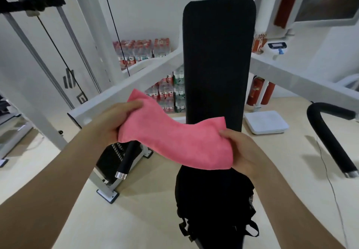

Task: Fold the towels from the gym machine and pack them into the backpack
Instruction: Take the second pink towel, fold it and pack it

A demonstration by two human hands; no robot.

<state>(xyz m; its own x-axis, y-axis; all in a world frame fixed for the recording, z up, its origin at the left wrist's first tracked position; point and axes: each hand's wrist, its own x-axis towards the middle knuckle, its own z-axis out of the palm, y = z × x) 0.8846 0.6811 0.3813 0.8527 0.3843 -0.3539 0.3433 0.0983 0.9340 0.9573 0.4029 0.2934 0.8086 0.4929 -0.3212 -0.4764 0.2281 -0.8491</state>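
1. Fingers of the left hand [114, 120] are curled round the towel's [174, 138] upper-left end.
2. Towel is held above the backpack [211, 200]. Its fold could be lost if either grip is loosened. Its long axis is slanted from upper left to lower right.
3. Lower-right end is gripped by the right hand [244, 153].

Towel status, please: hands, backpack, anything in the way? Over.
Left hand and right hand grip the towel at opposite ends. Towel held over the backpack. Nothing between them.
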